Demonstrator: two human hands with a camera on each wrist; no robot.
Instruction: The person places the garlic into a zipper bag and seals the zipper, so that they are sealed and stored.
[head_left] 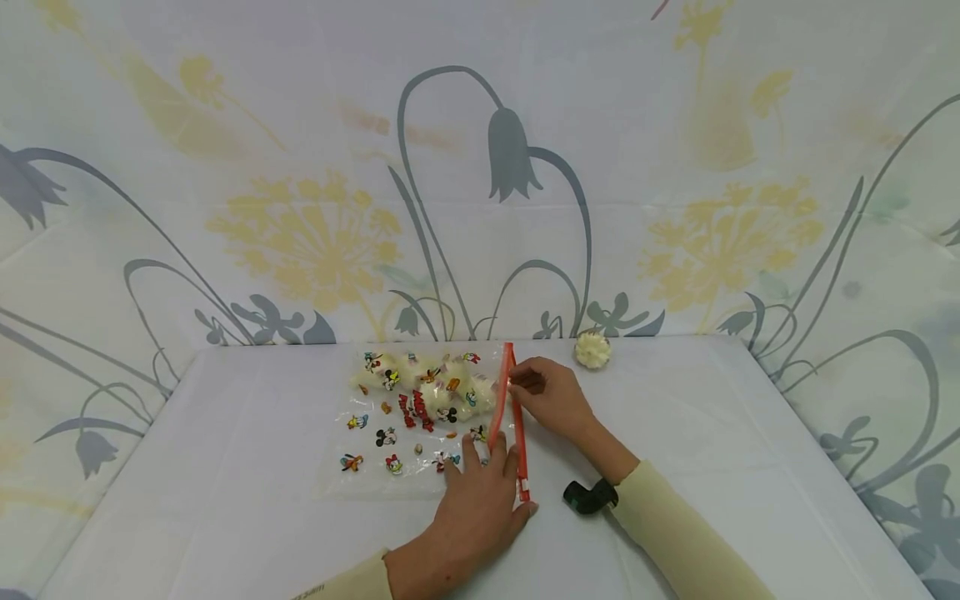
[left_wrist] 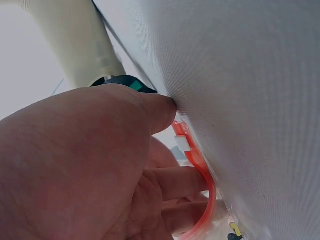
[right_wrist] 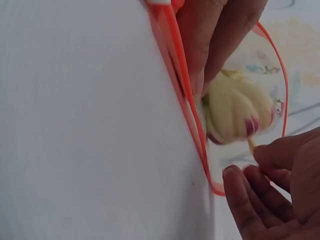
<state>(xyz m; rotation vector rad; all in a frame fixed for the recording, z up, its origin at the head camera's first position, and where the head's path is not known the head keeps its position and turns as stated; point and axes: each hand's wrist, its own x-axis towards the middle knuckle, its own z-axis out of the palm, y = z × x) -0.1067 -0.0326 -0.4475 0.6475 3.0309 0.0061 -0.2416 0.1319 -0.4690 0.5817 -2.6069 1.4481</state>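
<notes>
A clear zip bag [head_left: 375, 483] with cartoon prints lies on the table, holding several cream garlic bulbs [head_left: 431, 400]. Its red zip edge [head_left: 523, 450] faces right, the mouth parted. My left hand [head_left: 480, 508] lies across the bag near that mouth, fingers fairly straight and touching the red strip. At the opening, my right hand [head_left: 553, 398] has curled fingers. In the right wrist view, its thumb [right_wrist: 272, 155] meets the short stem of a purple-marked garlic bulb [right_wrist: 240, 110] inside the mouth; the finger behind the thumb is partly hidden.
One more garlic bulb [head_left: 592, 350] sits at the table's back edge, right of the bag. A flower-printed cloth [head_left: 465, 250] hangs behind the white table [head_left: 247, 433]. A dark wrist device [head_left: 591, 497] is on my right wrist.
</notes>
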